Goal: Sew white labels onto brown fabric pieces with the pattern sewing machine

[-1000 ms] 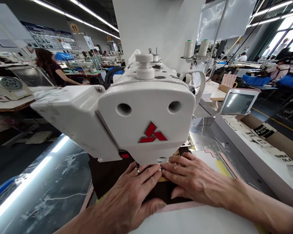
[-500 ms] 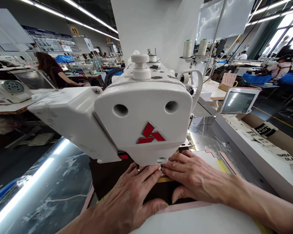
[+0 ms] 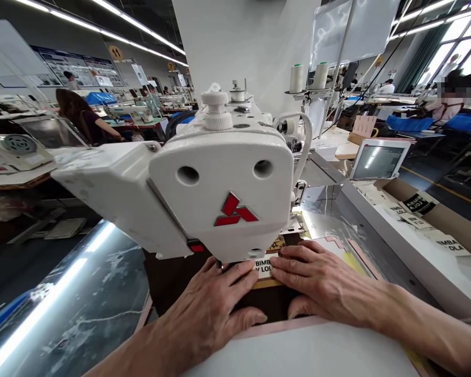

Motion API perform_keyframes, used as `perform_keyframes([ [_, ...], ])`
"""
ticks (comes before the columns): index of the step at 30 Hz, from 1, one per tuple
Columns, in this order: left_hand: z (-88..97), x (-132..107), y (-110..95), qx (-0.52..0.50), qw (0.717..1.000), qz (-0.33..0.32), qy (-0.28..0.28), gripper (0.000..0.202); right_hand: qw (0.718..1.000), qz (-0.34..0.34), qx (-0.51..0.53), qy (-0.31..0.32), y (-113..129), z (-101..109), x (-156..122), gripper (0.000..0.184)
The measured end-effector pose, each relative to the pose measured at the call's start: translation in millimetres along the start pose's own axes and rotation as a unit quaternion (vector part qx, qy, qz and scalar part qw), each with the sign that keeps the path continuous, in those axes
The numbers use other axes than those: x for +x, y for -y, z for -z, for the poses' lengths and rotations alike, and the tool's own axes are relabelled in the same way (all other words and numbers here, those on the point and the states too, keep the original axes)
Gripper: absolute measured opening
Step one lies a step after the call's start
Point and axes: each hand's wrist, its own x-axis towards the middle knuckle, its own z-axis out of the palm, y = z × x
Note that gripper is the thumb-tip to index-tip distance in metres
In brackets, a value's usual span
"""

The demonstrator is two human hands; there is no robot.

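Note:
A white sewing machine head (image 3: 220, 178) with a red three-diamond logo fills the middle of the view. Below it lies dark brown fabric (image 3: 267, 306) with a small white printed label (image 3: 264, 266) on it. My left hand (image 3: 208, 314) lies flat on the fabric, fingers stretched toward the label's left edge. My right hand (image 3: 322, 285) lies flat too, its fingertips pressing the label's right edge. The needle area is hidden behind the machine head.
A pink-edged white template (image 3: 310, 345) lies in front of the fabric. A cardboard tray with several printed labels (image 3: 416, 207) and a small screen (image 3: 379, 159) stand at the right. Thread cones (image 3: 297, 78) rise behind. Other people work at distant tables.
My hands have drawn slightly apart, and the white label between the fingertips now shows its print. The view has shifted a little to the right.

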Motion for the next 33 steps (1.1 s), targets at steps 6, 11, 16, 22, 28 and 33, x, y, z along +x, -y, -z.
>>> perform_keyframes([
  [6, 5.0, 0.6, 5.0, -0.006, 1.000, -0.008, 0.011, 0.037, 0.999, -0.028, 0.037, 0.002, -0.3, 7.2, -5.2, 0.054],
  [11, -3.2, -2.2, 6.1, -0.013, 1.000, -0.003, -0.002, 0.044, 0.999, -0.042, 0.035, 0.005, 4.8, 12.4, 3.2, 0.043],
  [16, -8.9, -12.6, 14.8, -0.017, 1.000, -0.019, 0.011, 0.057, 1.000, 0.013, 0.018, 0.014, 7.5, 7.1, 19.9, 0.047],
  [22, -4.3, -28.5, 25.4, 0.008, 0.998, -0.046, 0.031, 0.071, 0.999, 0.018, 0.014, 0.029, 2.9, -6.2, 19.3, 0.066],
  [28, -1.1, -29.2, 26.9, 0.024, 0.998, -0.055, 0.038, 0.073, 0.998, 0.035, 0.024, 0.037, -2.6, -6.3, 18.7, 0.085],
  [33, 3.1, -18.2, 24.8, -0.018, 0.997, -0.049, 0.053, 0.071, 0.998, 0.034, 0.037, 0.038, -2.6, -3.6, 22.0, 0.083],
])
